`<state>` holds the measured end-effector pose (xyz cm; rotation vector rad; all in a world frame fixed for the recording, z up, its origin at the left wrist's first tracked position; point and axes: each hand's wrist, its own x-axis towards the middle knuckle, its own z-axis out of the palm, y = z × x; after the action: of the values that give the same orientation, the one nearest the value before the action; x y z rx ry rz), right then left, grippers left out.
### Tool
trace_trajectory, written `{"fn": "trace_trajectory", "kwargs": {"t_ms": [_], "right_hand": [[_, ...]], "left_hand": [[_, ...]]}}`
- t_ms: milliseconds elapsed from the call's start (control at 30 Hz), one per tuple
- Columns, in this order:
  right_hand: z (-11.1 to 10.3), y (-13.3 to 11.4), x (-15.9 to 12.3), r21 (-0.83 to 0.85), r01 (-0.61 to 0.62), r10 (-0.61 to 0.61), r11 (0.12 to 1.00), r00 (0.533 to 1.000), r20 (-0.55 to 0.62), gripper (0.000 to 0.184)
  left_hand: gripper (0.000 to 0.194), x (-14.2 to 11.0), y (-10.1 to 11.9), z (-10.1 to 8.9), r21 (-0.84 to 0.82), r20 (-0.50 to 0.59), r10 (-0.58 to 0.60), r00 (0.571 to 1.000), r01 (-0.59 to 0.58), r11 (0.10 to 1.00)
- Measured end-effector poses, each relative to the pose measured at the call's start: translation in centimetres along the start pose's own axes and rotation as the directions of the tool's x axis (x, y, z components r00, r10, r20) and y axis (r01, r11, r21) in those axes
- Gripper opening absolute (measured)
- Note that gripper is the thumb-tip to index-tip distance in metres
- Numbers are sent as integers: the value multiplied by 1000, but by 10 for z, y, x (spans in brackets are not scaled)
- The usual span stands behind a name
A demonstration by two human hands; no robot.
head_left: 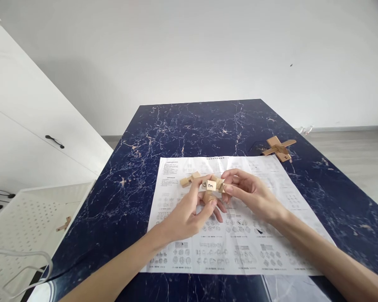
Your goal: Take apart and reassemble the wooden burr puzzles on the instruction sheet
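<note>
Both of my hands are over the printed sheet, closed on a small cluster of wooden puzzle pieces (211,185). Dark handwritten marks, one like a "3", show on the cluster's near ends. My left hand (187,216) pinches it from the left and below, thumb on a lower block. From the right, my right hand (255,193) grips its right end between thumb and fingers. Fingers cover part of the joint, so how the pieces fit is hidden. Just left of the cluster, a notched wooden piece (186,181) appears on the sheet, partly behind my left fingers.
A wide instruction sheet (271,251) with printed diagrams covers the near part of the dark blue marbled table (182,126). Crossed wooden pieces (279,149) lie by its top right corner. On the left, a white perforated surface (34,209) holds another wooden piece (64,224) and a cable (22,252).
</note>
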<state>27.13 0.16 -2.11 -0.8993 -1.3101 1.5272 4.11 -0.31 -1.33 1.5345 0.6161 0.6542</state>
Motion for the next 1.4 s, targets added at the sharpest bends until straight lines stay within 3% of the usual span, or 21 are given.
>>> {"fn": "trace_trajectory", "kwargs": {"t_ms": [133,267,367,467,667,1033,1400], "right_hand": [[-3,2,2,114,-112,100,987,989,106,30],[0,-2,1,90,-111,103,990,991,90,29],[4,-8,0,3,-92,91,996,994,68,27],[10,-13,-2,-81,-47,52,996,996,67,27],[18,-4,-7,-223,69,-61,972,997,42,25],[20,-13,-10,-217,42,-23,975,996,89,32],[21,-10,-6,-217,-11,25,976,998,60,39]], "left_hand": [[30,2,6,1,112,17,-1,1000,-1,994],[34,3,8,1,191,-100,37,994,-18,981],[37,4,8,0,128,-162,24,987,-3,992],[37,6,11,1,29,-158,-6,987,11,1000],[35,8,17,3,-28,-213,-17,977,12,1000],[27,6,12,-1,-4,-166,38,985,-40,999],[33,10,13,-6,-134,-117,-49,992,33,990]]}}
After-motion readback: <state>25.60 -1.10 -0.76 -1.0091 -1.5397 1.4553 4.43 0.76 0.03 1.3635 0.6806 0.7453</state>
